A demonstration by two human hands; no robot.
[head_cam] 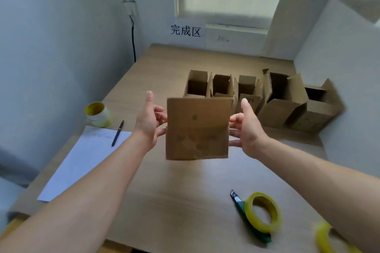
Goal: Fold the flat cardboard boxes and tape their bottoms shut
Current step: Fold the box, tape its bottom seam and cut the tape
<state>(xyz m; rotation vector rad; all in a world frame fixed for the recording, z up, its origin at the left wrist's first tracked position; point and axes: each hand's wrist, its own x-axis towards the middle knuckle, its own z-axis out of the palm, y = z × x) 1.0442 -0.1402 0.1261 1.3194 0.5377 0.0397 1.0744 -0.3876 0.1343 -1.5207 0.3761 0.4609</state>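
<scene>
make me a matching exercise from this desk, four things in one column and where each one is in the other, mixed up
Things:
1. pen
2. tape roll
3. cardboard box
4. white tub

Places:
a. held above the table between the left hand and the right hand
b. lying on the sheet of paper, at its far edge
c. resting on the green utility knife
d. standing on the table just beyond the paper

Pairs: 1-b, 2-c, 3-a, 4-d
</scene>
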